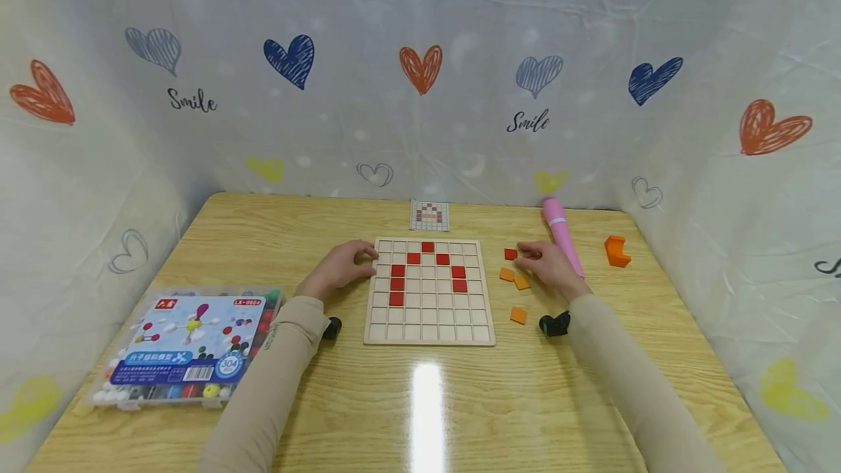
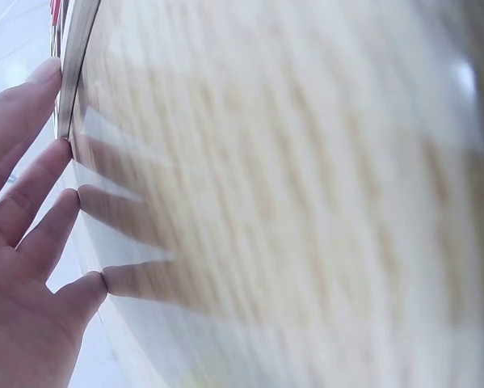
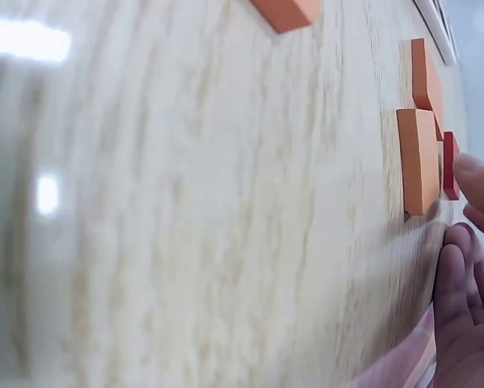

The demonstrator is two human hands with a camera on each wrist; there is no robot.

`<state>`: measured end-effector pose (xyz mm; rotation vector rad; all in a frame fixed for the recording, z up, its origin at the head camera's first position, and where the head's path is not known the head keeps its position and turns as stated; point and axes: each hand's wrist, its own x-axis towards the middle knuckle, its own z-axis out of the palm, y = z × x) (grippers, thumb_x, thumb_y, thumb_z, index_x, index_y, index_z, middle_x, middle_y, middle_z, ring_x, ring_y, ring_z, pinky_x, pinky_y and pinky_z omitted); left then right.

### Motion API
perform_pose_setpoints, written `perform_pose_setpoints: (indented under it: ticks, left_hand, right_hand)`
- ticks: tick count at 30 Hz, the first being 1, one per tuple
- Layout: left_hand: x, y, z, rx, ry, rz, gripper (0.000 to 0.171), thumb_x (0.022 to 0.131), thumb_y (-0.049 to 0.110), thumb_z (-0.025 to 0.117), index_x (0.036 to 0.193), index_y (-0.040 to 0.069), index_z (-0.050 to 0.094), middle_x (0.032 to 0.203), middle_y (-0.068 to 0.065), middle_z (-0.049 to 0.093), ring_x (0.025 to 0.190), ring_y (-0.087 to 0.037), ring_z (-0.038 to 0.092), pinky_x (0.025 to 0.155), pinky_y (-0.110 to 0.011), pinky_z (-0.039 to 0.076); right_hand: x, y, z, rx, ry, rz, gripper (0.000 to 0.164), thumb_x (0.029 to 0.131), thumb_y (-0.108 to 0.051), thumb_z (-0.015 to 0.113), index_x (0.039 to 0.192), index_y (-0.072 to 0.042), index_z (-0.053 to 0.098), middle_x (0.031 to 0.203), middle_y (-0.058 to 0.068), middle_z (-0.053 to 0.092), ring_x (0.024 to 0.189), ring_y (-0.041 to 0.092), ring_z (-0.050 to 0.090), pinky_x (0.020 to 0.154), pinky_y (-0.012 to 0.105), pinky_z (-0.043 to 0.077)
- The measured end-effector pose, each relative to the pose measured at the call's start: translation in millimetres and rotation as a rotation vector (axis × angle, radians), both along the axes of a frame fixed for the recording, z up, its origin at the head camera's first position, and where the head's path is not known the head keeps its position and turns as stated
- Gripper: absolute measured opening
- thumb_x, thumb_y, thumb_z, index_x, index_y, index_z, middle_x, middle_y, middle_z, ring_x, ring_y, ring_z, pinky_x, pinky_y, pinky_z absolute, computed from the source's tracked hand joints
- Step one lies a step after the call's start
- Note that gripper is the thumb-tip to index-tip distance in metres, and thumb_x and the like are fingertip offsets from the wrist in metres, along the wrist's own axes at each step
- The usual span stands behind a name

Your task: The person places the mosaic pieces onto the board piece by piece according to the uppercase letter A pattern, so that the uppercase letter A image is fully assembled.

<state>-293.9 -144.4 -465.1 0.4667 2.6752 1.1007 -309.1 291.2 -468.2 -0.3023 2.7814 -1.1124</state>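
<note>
A wooden grid board [image 1: 423,321] lies in the middle of the table, with several red square tiles [image 1: 397,284] in its cells forming two slanting arms from a top tile. My left hand [image 1: 339,266] rests at the board's left edge; its thumb and fingertips [image 2: 57,149] touch the rim and the tabletop, fingers spread. To the right of the board, a loose red tile [image 1: 510,254] lies flat beside my right hand [image 1: 548,265]. The right thumb is right at that tile in the right wrist view, other fingertips on the table. Orange tiles [image 1: 518,314] lie just nearer.
Behind the board lies a small pattern card [image 1: 421,226]. A pink cylindrical object [image 1: 561,232] and an orange curved piece [image 1: 616,251] are at the right. At the left sits a clear-sided box of molecular model parts [image 1: 190,341]. A printed curtain surrounds the table.
</note>
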Motion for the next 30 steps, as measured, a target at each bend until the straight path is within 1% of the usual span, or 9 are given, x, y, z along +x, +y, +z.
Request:
perform_pose_setpoints:
  ticks: [6,9,12,14,16,21,27,30]
  left_hand:
    - [-1.7,0.2,-3.2,0.002,-0.004,0.006,0.027,0.092,0.014,0.069,0.118,0.005,0.064,0.142,-0.016,0.05,0.139,-0.037,0.036,0.116,-0.05,0.026]
    - [-2.4,0.0,-4.2,0.007,0.002,0.004,0.026,0.092,0.012,0.068,0.116,0.005,0.065,0.142,-0.017,0.05,0.138,-0.038,0.036,0.116,-0.05,0.026]
    - [-2.2,0.1,-3.9,0.004,0.022,0.005,0.024,0.091,0.012,0.068,0.114,0.005,0.065,0.142,-0.018,0.05,0.137,-0.039,0.036,0.115,-0.051,0.027]
    - [-1.7,-0.2,-3.0,0.002,0.021,0.009,0.024,0.091,0.012,0.068,0.114,0.005,0.065,0.142,-0.018,0.05,0.138,-0.039,0.036,0.115,-0.052,0.027]
    - [-1.2,-0.1,-1.8,0.004,0.008,0.014,0.025,0.091,0.012,0.068,0.115,0.005,0.065,0.143,-0.018,0.05,0.138,-0.039,0.035,0.116,-0.051,0.027]
    - [-0.4,0.6,0.0,0.004,-0.026,0.022,0.027,0.092,0.012,0.069,0.117,0.004,0.064,0.143,-0.017,0.049,0.139,-0.037,0.034,0.117,-0.05,0.025]
    - [-1.7,0.9,-1.6,-0.008,-0.018,0.019,0.027,0.092,0.014,0.069,0.117,0.005,0.064,0.144,-0.017,0.049,0.139,-0.037,0.035,0.116,-0.05,0.026]
    - [-1.8,1.2,-1.3,0.003,-0.017,0.014,0.027,0.092,0.013,0.069,0.117,0.005,0.064,0.143,-0.017,0.049,0.139,-0.037,0.035,0.116,-0.05,0.026]
  right_hand:
    - [-5.8,0.6,-1.8,0.048,0.051,0.065,0.042,0.094,-0.011,0.065,0.132,0.006,0.057,0.126,0.026,0.059,0.109,0.037,0.059,0.094,0.05,0.049]
    - [-7.3,0.9,-1.9,0.112,0.094,0.088,0.038,0.094,-0.011,0.065,0.128,0.005,0.061,0.12,0.025,0.061,0.107,0.036,0.059,0.093,0.051,0.05]
    - [-7.6,-0.3,-0.1,0.196,0.166,0.109,0.033,0.093,-0.01,0.067,0.12,0.007,0.065,0.112,0.023,0.064,0.102,0.035,0.058,0.092,0.051,0.049]
    - [-6.5,-1.6,2.3,0.243,0.206,0.119,0.03,0.091,-0.009,0.068,0.115,0.008,0.067,0.108,0.023,0.067,0.099,0.035,0.058,0.091,0.05,0.049]
    - [-4.2,-2.2,4.6,0.268,0.222,0.118,0.027,0.091,-0.008,0.069,0.111,0.01,0.068,0.104,0.023,0.068,0.096,0.035,0.06,0.09,0.05,0.05]
    - [5.0,-1.9,6.5,0.26,0.177,0.072,0.024,0.09,-0.007,0.069,0.107,0.011,0.069,0.103,0.024,0.07,0.093,0.034,0.064,0.086,0.049,0.053]
    - [18.9,-1.3,3.8,0.201,0.124,-0.042,0.028,0.091,-0.007,0.067,0.112,0.012,0.067,0.111,0.026,0.067,0.104,0.039,0.062,0.092,0.051,0.05]
    - [25.8,-0.8,2.5,0.179,0.109,-0.094,0.029,0.091,-0.009,0.067,0.113,0.011,0.067,0.113,0.025,0.067,0.106,0.04,0.062,0.094,0.051,0.049]
